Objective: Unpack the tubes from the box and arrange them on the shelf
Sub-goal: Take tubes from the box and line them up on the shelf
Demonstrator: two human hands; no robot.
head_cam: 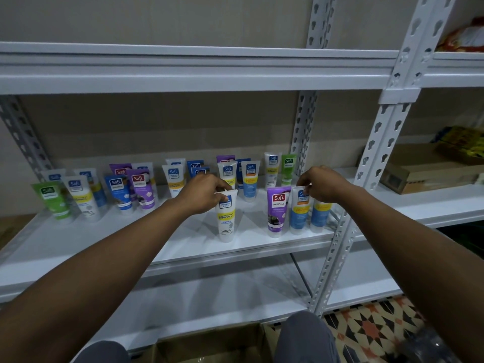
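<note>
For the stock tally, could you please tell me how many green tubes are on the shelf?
2. One green tube stands at the far left end of the shelf; the other green tube at the back right. More may be hidden behind other tubes.

Colourful tubes are standing cap-down in loose rows on the white shelf. A white-and-yellow tube is standing alone in front, with a purple tube and a blue tube standing side by side rightward.

A shop or its stockroom is suggested: white slotted-steel shelving is stocked with many upright plastic tubes of one brand in white, purple, blue and green. Brown cardboard cartons and yellow packaged goods are kept on the neighbouring bay.
</note>
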